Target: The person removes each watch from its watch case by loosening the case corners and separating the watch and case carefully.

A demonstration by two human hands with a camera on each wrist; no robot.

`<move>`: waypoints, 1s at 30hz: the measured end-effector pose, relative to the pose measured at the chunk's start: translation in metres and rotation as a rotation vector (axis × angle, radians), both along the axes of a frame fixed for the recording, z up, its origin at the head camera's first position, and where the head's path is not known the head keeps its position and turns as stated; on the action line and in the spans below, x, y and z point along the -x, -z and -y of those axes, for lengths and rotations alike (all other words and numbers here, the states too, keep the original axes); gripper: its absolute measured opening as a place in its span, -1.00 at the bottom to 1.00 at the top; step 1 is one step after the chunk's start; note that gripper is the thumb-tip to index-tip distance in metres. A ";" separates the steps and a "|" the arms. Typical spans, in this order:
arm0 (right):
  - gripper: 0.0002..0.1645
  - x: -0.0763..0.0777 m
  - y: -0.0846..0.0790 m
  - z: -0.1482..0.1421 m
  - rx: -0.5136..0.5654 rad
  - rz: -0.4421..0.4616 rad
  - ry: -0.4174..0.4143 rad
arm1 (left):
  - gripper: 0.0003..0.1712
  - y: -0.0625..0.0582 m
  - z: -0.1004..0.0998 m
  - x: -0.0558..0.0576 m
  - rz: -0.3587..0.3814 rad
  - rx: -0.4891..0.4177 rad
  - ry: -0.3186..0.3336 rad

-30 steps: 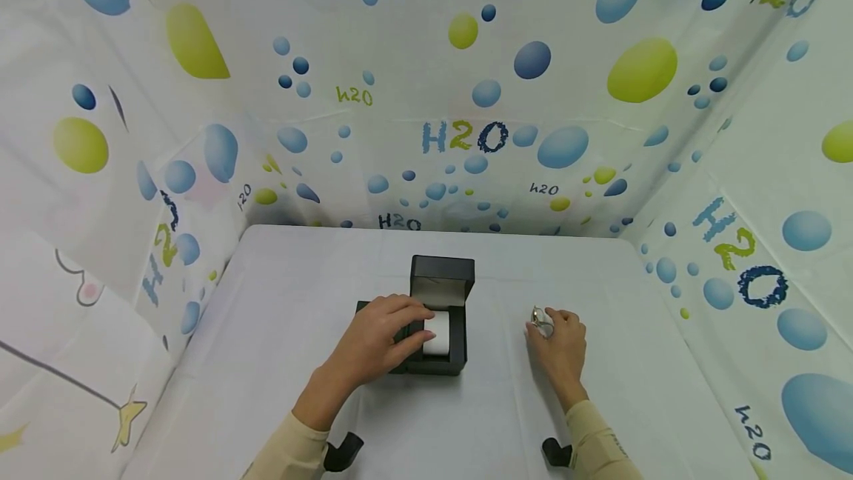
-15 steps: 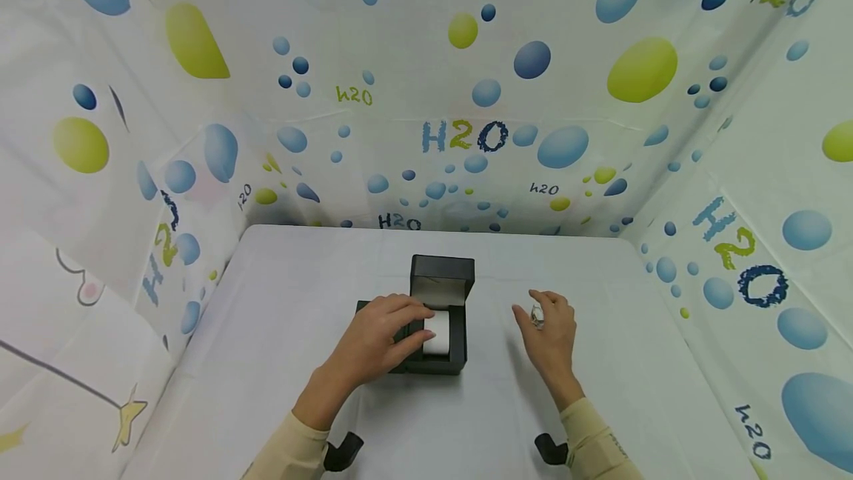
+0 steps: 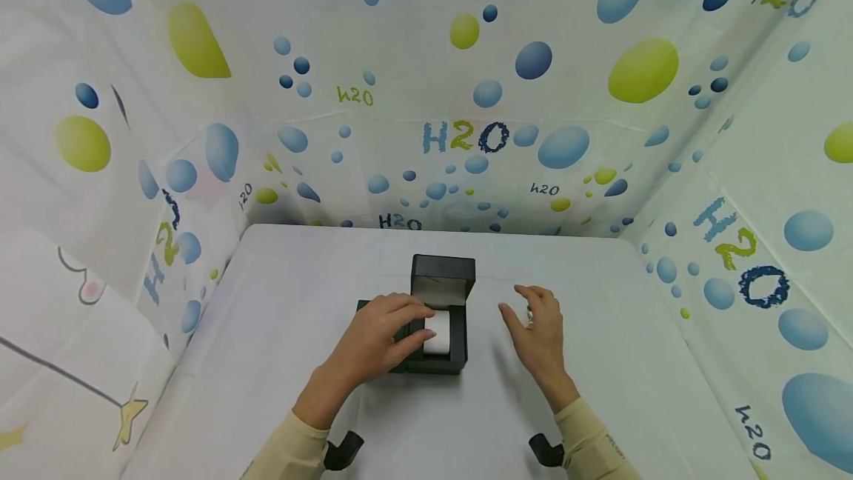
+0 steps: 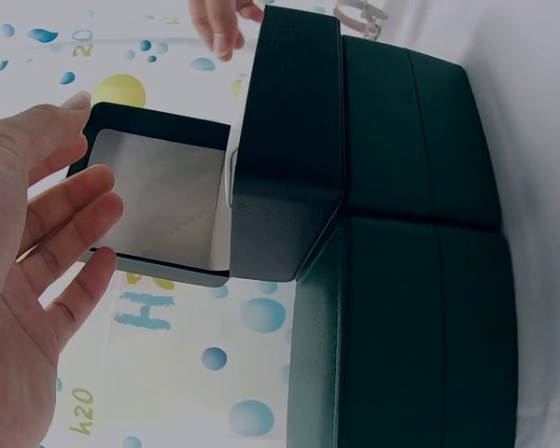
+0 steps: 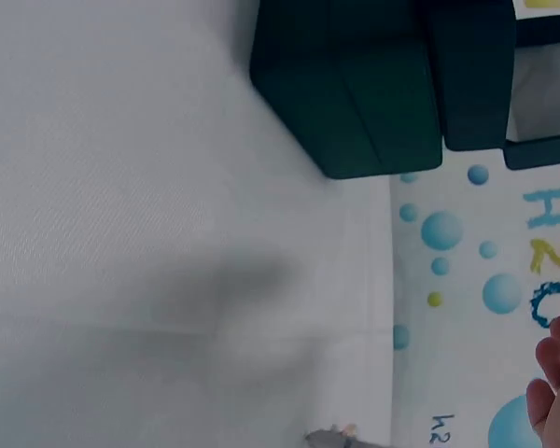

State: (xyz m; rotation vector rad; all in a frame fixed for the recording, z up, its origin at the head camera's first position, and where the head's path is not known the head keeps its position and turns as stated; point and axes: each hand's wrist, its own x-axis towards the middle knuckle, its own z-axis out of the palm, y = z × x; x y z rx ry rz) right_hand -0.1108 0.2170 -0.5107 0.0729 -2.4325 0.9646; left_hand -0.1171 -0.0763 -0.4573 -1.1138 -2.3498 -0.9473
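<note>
My left hand (image 3: 373, 339) is held over a dark box (image 3: 458, 347) whose lid stands up, with a white cushion (image 3: 438, 333) inside. In the left wrist view its loosely bent fingers are apart from the box. A closed dark green box (image 4: 401, 336) stands against the left side of the first one and is mostly hidden under this hand in the head view. Right of the boxes, my right hand (image 3: 540, 335) hovers with thumb and fingers spread, holding nothing. Behind it a silver wristwatch (image 3: 529, 315) is mostly hidden; the left wrist view shows its bracelet (image 4: 362, 15) on the table.
A white cloth covers the table (image 3: 286, 272). Patterned curtains (image 3: 400, 58) with blue and green spots hang at the back and both sides. Black camera mounts (image 3: 343, 452) sit at both wrists.
My right hand has let go of the wristwatch, spread its fingers and moved left towards the boxes. Less of the watch shows behind it. The left hand and the boxes have stayed put.
</note>
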 end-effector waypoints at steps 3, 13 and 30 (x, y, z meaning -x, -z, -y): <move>-0.50 -0.002 -0.003 0.006 0.010 0.011 -0.041 | -0.71 0.000 0.000 0.000 -0.004 -0.003 0.003; -0.51 -0.007 -0.012 0.025 0.062 0.002 -0.230 | -0.56 0.001 0.001 0.001 0.004 -0.014 -0.020; -0.49 -0.018 -0.010 0.046 0.093 0.030 -0.305 | -0.30 0.004 0.004 0.006 -0.036 -0.074 -0.119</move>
